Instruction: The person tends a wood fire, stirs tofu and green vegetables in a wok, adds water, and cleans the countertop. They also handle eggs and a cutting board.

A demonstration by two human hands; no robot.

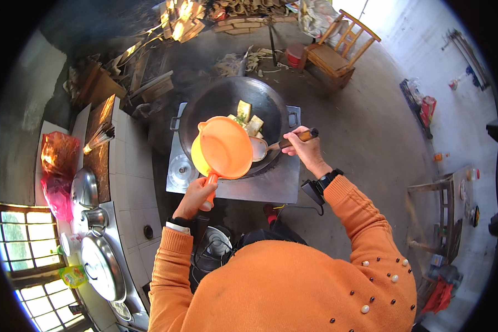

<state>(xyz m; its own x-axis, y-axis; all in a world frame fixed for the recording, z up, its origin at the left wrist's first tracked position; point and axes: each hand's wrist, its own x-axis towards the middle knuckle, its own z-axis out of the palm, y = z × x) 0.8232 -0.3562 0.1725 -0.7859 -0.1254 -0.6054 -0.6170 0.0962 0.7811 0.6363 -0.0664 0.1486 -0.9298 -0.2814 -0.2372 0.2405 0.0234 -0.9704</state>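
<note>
My left hand (197,195) grips the handle of an orange plastic ladle (228,147), which is held over the lower left of a large dark wok (216,99). The ladle hides part of the wok and of a yellow rounded thing behind it. My right hand (305,149) is closed on the dark handle of a metal spatula (260,148); its pale head is inside the wok, beside the ladle. Browned flat pieces of food (244,111) with green bits lie near the middle of the wok.
The wok sits on a metal-topped stove (249,193), with a round metal lid (183,170) at its left corner. Firewood (149,85) is piled beyond. A tiled counter at left bears a lidded steel pan (103,267) and a kettle (95,218). A wooden chair (336,56) stands at upper right.
</note>
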